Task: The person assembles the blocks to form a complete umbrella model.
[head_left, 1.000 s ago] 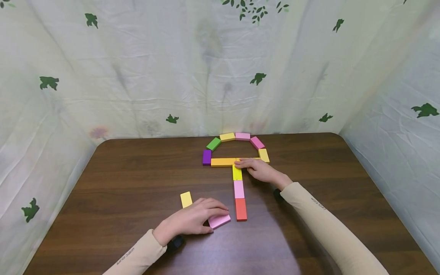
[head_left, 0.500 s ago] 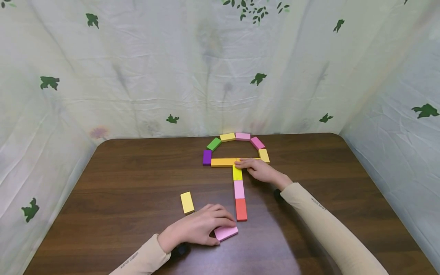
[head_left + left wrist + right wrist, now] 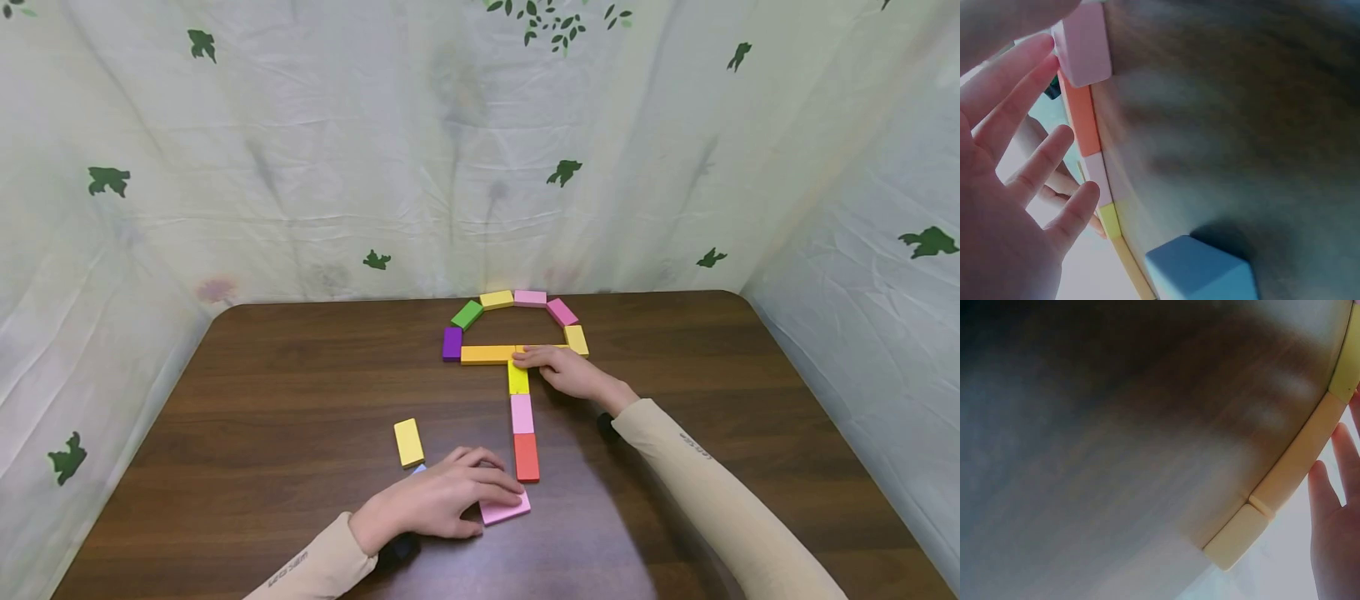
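In the head view my left hand (image 3: 442, 500) holds a pink block (image 3: 504, 510), its thumb at the near left corner and fingertips over the far side. The block lies slightly slanted just below a red block (image 3: 527, 457). Above that, a pale pink block (image 3: 522, 414) and a bright yellow block (image 3: 518, 377) continue the column. My right hand (image 3: 573, 372) rests with extended fingers at the junction of the yellow block and the orange-yellow crossbar blocks (image 3: 487, 355). The right wrist view shows its fingertips along the edge of an orange-yellow block (image 3: 1300, 453).
An arch of purple (image 3: 452, 343), green (image 3: 467, 314), yellow and pink blocks stands over the crossbar. Left of the column lie a loose pale yellow block (image 3: 408, 442) and a blue block (image 3: 1200, 272), mostly hidden by the left hand in the head view. A patterned curtain (image 3: 300, 167) surrounds the wooden table (image 3: 300, 375).
My left hand has slid the pink block right and toward me, to the column's near end. The blue block now peeks out behind that hand. My right hand has stayed in place.
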The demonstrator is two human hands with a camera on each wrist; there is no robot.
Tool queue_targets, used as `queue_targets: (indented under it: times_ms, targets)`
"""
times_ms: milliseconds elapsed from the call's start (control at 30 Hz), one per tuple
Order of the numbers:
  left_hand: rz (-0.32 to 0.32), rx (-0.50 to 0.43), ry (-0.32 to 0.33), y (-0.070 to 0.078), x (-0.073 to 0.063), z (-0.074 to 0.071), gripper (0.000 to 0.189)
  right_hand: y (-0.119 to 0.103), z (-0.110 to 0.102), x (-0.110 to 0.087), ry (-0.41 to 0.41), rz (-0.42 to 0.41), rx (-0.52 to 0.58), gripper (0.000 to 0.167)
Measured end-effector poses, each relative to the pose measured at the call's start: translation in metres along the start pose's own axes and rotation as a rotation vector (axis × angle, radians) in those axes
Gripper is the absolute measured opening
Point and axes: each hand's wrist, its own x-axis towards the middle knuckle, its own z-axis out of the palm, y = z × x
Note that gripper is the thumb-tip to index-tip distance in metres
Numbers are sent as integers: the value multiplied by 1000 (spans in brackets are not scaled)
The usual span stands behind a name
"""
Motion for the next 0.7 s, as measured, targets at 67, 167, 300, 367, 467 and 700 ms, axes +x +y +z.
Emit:
queue_targets:
  times_ms: [67,167,300,367,467,700]
  targets:
    - [6,7,-3,-1,-1,1,48,0,0,0,-2,5,0,41]
    - [11,17,3,0,-1,2,47,0,0,0,-6,11,1,42]
    - [27,59,15,1,1,3,46,1,0,0,-7,9,0,42]
    - [38,88,23,2,2,3,45,1,0,0,-4,3,-3,42]
    - [44,118,33,4,3,5,44,1,0,0,1,-6,-5,41]
    - [43,144,56,5,2,8,42,1,0,0,3,-3,0,41]
